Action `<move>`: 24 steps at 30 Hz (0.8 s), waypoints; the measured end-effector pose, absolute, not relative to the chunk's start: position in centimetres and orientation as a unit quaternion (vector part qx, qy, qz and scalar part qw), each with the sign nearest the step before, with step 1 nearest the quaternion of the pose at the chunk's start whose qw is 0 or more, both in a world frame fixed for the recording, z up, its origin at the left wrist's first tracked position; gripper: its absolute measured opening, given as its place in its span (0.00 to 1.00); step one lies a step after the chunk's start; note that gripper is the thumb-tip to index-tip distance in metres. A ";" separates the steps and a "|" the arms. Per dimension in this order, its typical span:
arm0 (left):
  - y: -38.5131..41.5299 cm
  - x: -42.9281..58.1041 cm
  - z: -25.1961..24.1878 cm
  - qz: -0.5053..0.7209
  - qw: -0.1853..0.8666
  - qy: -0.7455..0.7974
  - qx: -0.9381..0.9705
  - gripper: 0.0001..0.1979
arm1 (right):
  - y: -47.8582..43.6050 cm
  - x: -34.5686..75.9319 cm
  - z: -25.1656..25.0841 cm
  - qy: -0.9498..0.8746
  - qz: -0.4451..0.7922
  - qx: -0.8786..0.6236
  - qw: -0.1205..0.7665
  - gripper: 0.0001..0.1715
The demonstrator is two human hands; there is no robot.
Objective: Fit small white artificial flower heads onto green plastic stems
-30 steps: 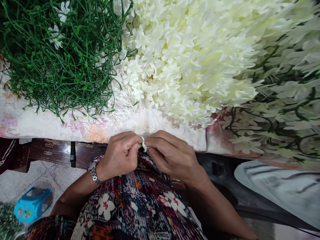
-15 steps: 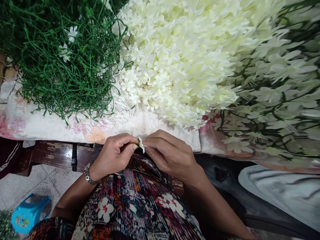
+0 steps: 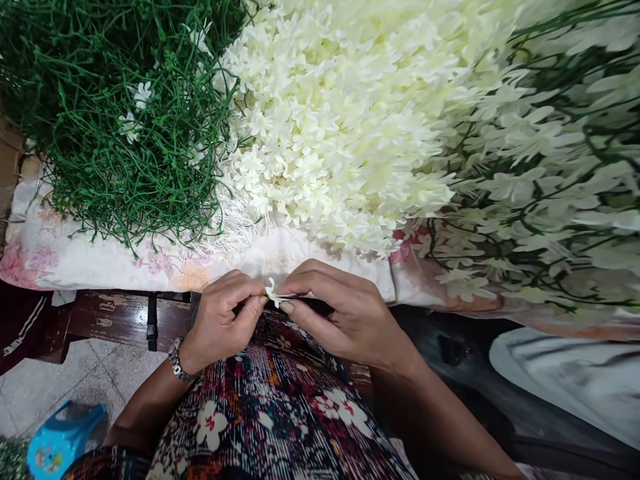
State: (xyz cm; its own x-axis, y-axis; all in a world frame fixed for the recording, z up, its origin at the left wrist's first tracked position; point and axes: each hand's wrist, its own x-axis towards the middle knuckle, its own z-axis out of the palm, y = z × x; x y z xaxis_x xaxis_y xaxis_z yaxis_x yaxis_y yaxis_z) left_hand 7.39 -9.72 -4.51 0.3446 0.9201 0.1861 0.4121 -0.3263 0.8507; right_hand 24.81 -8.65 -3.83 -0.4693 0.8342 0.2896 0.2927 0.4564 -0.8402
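My left hand pinches a small white artificial flower at its base between thumb and forefinger; a steel-coloured watch is on that wrist. Facing it, my right hand has thumb and forefinger closed on a thin white strand that reaches the flower's middle. Both hands are over my lap, just off the front edge of the cloth-covered table. Straight ahead lies a big heap of cream-white flower heads. A tangle of green plastic stems lies left of it, with a few white blooms among them.
Fine white strands form a small pile between the two heaps. Green stems bearing white flowers spread at the right. A floral cloth covers the table. A blue plastic stool stands on the floor at lower left; pale fabric is at lower right.
My fingers have shifted slightly left with the flower. The flower has turned to face my right hand, and the strand now shows between the right fingers. The view has shifted a little.
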 end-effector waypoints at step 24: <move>-9.1 7.7 -5.8 0.345 0.311 0.415 0.782 0.05 | -8.1 24.7 -5.1 -0.801 0.341 -0.361 0.335 0.05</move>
State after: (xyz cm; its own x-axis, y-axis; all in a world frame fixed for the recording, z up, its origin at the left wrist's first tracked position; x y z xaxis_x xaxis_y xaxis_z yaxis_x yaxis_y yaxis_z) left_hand 7.71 -9.14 -5.84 0.4176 0.8643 0.2804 0.4349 -0.4611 0.7735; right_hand 24.65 -8.13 -5.12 -0.5150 0.8065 0.2905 0.3493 0.5069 -0.7881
